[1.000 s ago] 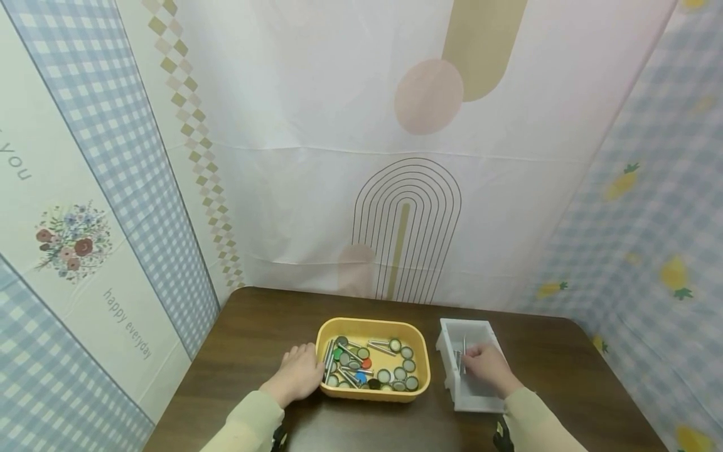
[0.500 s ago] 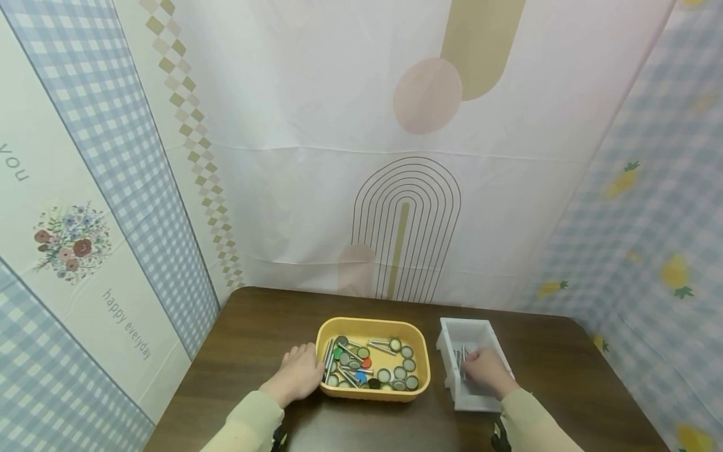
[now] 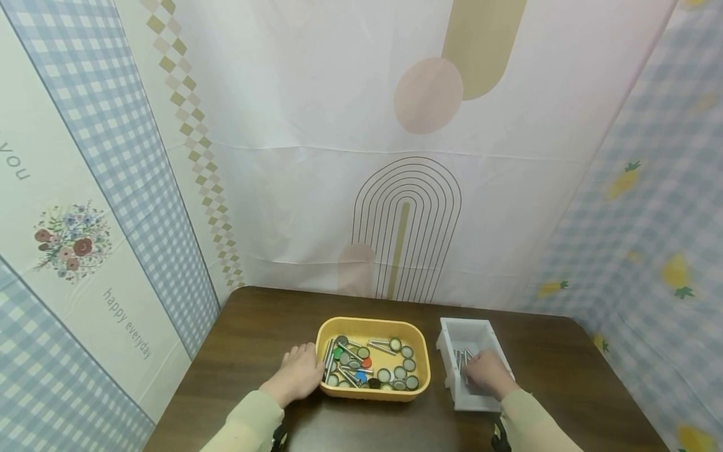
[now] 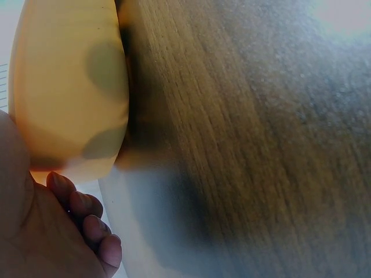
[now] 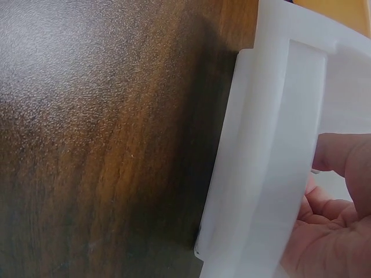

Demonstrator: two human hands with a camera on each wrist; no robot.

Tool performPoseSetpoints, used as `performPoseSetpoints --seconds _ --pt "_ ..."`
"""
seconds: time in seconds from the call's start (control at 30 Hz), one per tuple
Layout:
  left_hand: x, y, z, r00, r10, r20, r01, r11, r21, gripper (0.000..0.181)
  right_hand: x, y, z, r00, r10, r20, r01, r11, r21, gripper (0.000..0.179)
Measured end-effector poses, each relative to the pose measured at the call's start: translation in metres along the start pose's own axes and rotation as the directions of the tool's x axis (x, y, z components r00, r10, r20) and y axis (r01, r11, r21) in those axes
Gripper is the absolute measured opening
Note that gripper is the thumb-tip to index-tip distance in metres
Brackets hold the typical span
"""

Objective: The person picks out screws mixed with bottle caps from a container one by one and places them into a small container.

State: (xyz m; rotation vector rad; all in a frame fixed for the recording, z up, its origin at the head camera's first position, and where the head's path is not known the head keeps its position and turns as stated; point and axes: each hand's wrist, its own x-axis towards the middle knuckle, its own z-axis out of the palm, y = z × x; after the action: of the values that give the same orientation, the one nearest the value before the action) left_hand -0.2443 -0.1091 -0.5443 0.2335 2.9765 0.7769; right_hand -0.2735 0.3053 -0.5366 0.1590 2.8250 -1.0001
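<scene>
A yellow basket [image 3: 369, 395] in the head view holds loose bottle caps [image 3: 408, 365] and long silver screws [image 3: 381, 348]. My left hand [image 3: 300, 370] rests against its left side, fingers relaxed; the left wrist view shows the fingers [image 4: 87, 202] loosely bent beside the basket wall [image 4: 69, 87]. Reaching down into a white tray [image 3: 471, 402], my right hand [image 3: 488, 371] is among several silver screws [image 3: 459, 358] lying lengthwise. In the right wrist view, thumb and fingers pinch a screw [image 5: 315, 171], of which only a small metal bit shows; the tray wall [image 5: 261, 145] hides the rest.
Both containers stand on a dark wooden table [image 3: 265, 320], the basket left of the tray with a narrow gap between. Patterned cloth [image 3: 316, 207] hangs behind the table and along both sides.
My right hand has lowered the screw from above the tray down among the others and shifted slightly. The left hand and basket have stayed in place.
</scene>
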Motion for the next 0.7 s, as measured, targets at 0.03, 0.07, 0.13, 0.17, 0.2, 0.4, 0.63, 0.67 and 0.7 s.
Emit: performPoseSetpoints --seconds 0.03,0.07,0.13,0.17,0.2,0.4,0.63,0.67,0.7 --pt "0.000 0.000 0.000 1.000 -0.001 -0.001 0.001 1.000 -0.001 0.030 0.000 0.000 0.000 1.000 -0.005 -0.001 0.005 1.000 0.001 0.025" --pt "0.000 0.000 0.000 1.000 0.000 -0.001 0.000 1.000 -0.003 0.030 0.000 0.000 0.000 1.000 -0.003 -0.002 0.002 1.000 0.000 0.025" --pt "0.000 0.001 -0.001 1.000 -0.001 -0.001 0.001 1.000 -0.006 0.031 -0.001 -0.001 0.000 1.000 -0.003 -0.006 0.003 1.000 0.000 0.024" --pt "0.000 0.001 -0.001 1.000 -0.001 -0.001 0.001 1.000 -0.007 0.031 -0.001 -0.001 0.000 1.000 -0.006 -0.010 0.005 1.000 -0.003 0.023" --pt "-0.001 0.001 -0.001 1.000 -0.002 -0.001 0.002 1.000 -0.006 0.031 -0.001 -0.002 0.000 1.000 -0.010 -0.011 0.009 1.000 -0.008 0.023" --pt "-0.001 0.002 -0.001 1.000 -0.001 -0.005 0.001 1.000 -0.006 0.029 0.001 -0.006 -0.006 1.000 -0.007 -0.018 0.006 0.999 -0.038 0.024" --pt "-0.001 0.001 -0.001 1.000 -0.004 -0.007 0.004 1.000 -0.002 0.029 0.002 -0.019 -0.019 0.999 0.005 -0.039 -0.003 0.999 0.041 0.016" --pt "-0.001 0.001 -0.001 1.000 -0.006 -0.006 0.006 1.000 -0.004 0.030 0.002 -0.022 -0.021 0.999 0.006 -0.040 -0.004 0.999 0.047 0.016" --pt "-0.001 0.002 -0.002 1.000 -0.007 -0.004 0.007 1.000 -0.004 0.030 0.002 -0.025 -0.022 0.999 0.001 -0.040 0.001 0.999 0.052 0.017"
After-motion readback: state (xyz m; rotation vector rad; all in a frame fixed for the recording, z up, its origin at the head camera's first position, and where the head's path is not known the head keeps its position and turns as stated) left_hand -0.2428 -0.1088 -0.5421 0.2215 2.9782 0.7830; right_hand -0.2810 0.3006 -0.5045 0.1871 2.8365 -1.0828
